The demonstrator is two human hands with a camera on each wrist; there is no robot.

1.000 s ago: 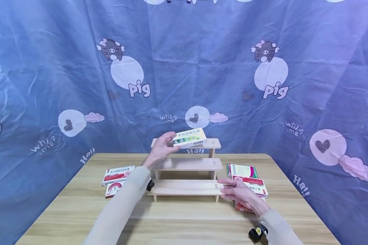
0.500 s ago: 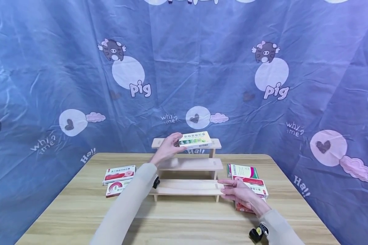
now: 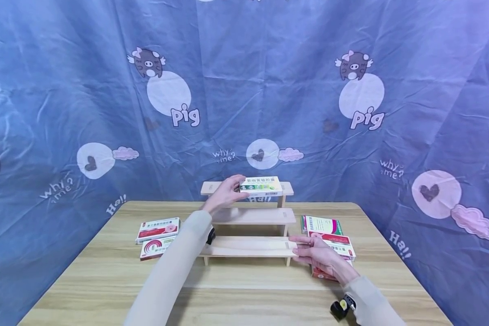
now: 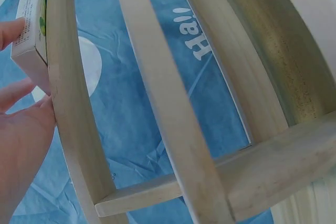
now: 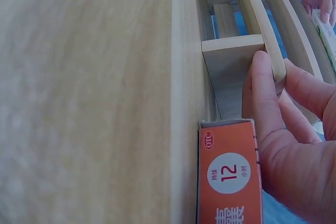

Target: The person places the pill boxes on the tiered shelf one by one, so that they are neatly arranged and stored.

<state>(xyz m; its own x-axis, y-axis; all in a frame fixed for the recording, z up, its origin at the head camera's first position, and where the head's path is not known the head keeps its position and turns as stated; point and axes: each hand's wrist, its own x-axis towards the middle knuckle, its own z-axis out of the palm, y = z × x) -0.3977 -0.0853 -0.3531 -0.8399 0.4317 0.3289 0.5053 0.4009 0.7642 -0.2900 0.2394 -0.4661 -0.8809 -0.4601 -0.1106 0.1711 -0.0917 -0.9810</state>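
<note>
My left hand (image 3: 226, 194) grips the left end of a white, yellow and green medicine box (image 3: 261, 185), at the top tier of a three-step wooden display rack (image 3: 250, 246). In the left wrist view this box (image 4: 31, 35) lies against the top board, fingers and thumb on either side of its end. With thumb and fingers my right hand (image 3: 319, 257) pinches the right end of the lowest board. The right wrist view shows that grip (image 5: 286, 145) close up, beside an orange medicine box (image 5: 229, 171) marked 12.
Two red-and-white medicine boxes (image 3: 158, 229) lie left of the rack, partly behind my left sleeve. On the right are a green-and-white box (image 3: 321, 225), a red-and-white box (image 3: 342, 246) and the orange one, partly behind my right hand. A blue patterned cloth (image 3: 244, 99) hangs behind the table.
My left hand has moved the medicine box to the right and slightly down onto the top tier, turning it more level with the board. My right hand stays at the lowest board.
</note>
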